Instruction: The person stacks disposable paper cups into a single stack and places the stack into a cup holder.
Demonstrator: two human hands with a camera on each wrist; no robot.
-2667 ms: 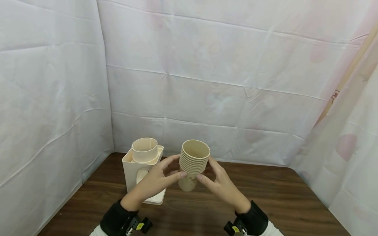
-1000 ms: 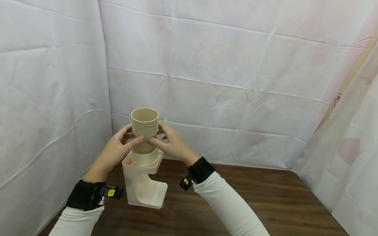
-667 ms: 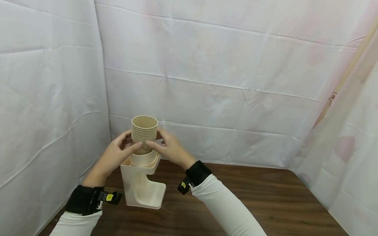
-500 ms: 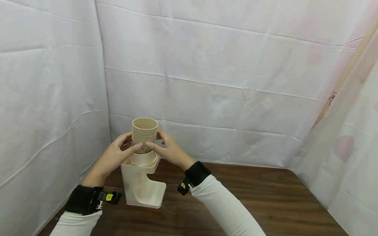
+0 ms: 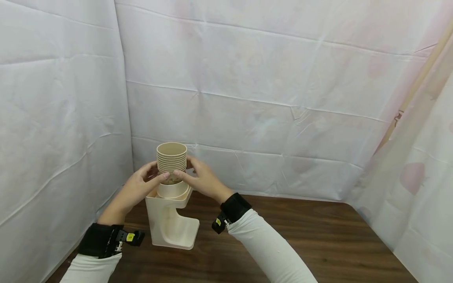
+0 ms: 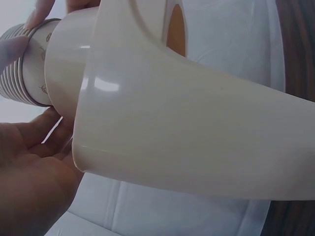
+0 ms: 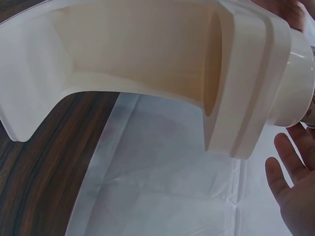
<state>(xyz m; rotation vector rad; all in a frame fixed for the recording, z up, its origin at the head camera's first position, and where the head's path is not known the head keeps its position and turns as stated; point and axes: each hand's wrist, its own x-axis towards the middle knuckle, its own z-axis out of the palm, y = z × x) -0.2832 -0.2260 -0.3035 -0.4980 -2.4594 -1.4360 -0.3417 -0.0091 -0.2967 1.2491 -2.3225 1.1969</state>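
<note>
A nested stack of beige paper cups (image 5: 171,159) stands upright, mouth up, with its lower end inside the round collar (image 5: 173,190) of a cream cup dispenser (image 5: 157,220). From the left, my left hand (image 5: 136,186) grips the stack, thumb in front just above the collar. My right hand (image 5: 205,181) holds the other side the same way, thumbs close together. In the left wrist view, printed marks show on the lowest visible cup, and the dispenser body (image 6: 187,123) fills the middle. The right wrist view shows the dispenser's underside opening (image 7: 213,64); the cups are mostly out of frame.
The dispenser stands on a dark wooden table (image 5: 283,239), toward its back left. White cloth hangs behind (image 5: 247,98) and along the left side (image 5: 60,118). A patterned curtain (image 5: 424,184) hangs at the right.
Both hands have carried the cup stack left from beside the dispenser to above its collar, then lowered it in. Over the last half second it has sunk only slightly.
</note>
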